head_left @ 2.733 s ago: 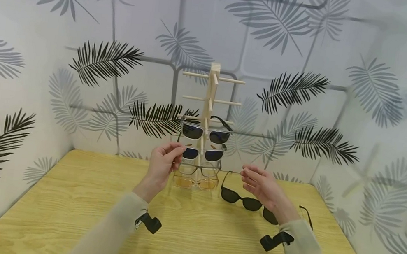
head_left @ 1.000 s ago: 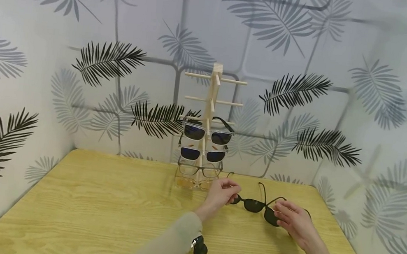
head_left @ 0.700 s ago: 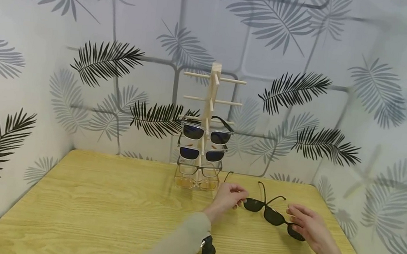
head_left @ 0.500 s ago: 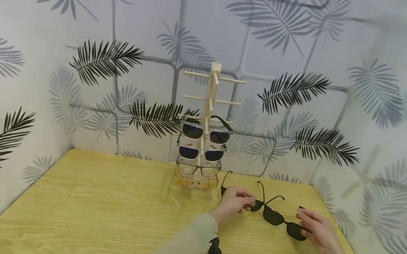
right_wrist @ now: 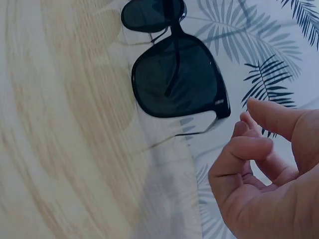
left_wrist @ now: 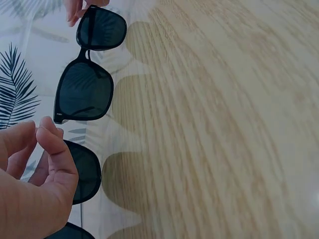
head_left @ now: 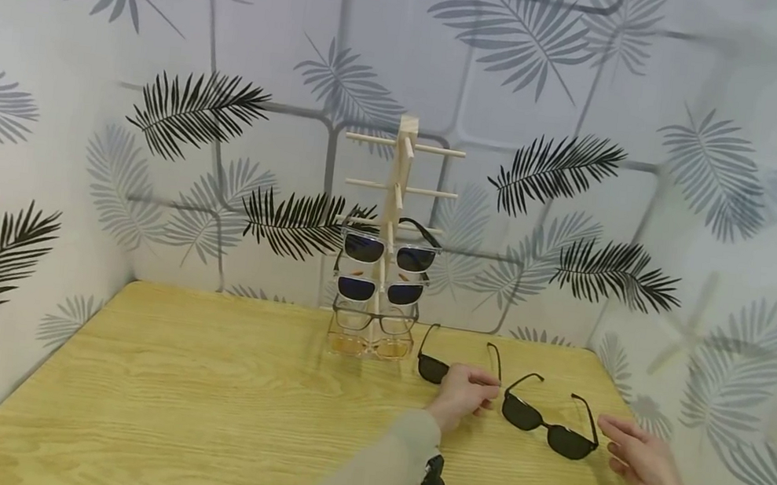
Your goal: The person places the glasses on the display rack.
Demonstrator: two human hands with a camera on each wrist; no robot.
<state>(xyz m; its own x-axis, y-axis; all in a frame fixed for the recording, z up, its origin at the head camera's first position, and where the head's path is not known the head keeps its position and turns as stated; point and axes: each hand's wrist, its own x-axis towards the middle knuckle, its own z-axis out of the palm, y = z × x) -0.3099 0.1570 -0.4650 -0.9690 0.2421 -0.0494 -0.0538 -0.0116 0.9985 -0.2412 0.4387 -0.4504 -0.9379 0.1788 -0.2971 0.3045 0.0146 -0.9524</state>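
Note:
Two pairs of black sunglasses rest on the wooden table, lenses toward me and temples unfolded. My left hand (head_left: 465, 395) is in front of the left pair (head_left: 432, 369), partly hiding it. Its loosely bent fingertips are close to the near corner of the right pair (head_left: 568, 442), with no grip visible. In the left wrist view, my left hand (left_wrist: 37, 174) has thumb and fingertips beside that corner of the right pair (left_wrist: 84, 92). My right hand (head_left: 642, 463) is just beyond the right pair's other end. In the right wrist view, my right hand (right_wrist: 264, 174) has relaxed fingers, apart from the frame.
Behind the hands stands a wooden display rack (head_left: 401, 165) with bare upper pegs. On its lower pegs hang two sunglasses with clear frames (head_left: 362, 248), dark-rimmed glasses (head_left: 373, 320) and orange-tinted glasses (head_left: 347, 344). Leaf-patterned walls (head_left: 296, 43) border the table (head_left: 166, 393).
My left hand has moved from beside the rack down and right, across the left sunglasses. My right hand has shifted right and down, uncovering the right pair. Both pairs look unmoved.

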